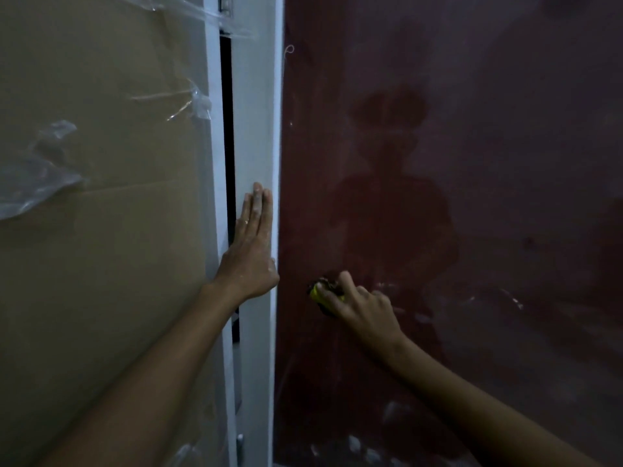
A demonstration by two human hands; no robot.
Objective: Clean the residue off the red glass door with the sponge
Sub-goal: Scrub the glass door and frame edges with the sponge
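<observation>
Sponge [323,292] is pressing on the red door [472,197], low near its left edge — right hand [362,306] is gripping it with curled fingers. Left hand [251,251] is lying flat, fingers straight, bracing on the white frame [256,129]. Scrubbing looks underway. White residue [512,299] is showing to the right and lower down — next strokes likely need firm pressure there.
</observation>
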